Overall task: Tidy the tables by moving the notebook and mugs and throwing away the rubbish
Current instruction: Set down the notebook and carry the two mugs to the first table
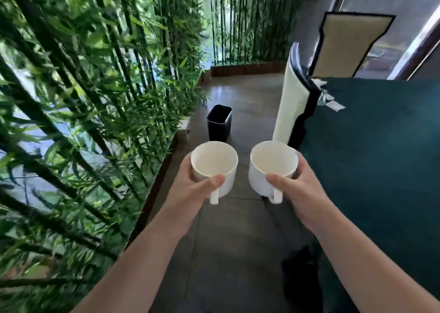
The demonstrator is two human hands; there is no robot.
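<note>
I carry two white mugs side by side over the grey floor, both upright and empty inside. My left hand grips the left mug with the thumb over its near rim, handle pointing toward me. My right hand holds the right mug the same way, fingers wrapped round its far side. A black rubbish bin stands on the floor ahead, just beyond the mugs. On the table's far left corner lie scraps of grey and white rubbish. No notebook is in view.
A table with a dark green cloth fills the right side. A white-backed chair stands at its left edge, another chair behind. Bamboo plants wall the left and back. A floor aisle runs between them.
</note>
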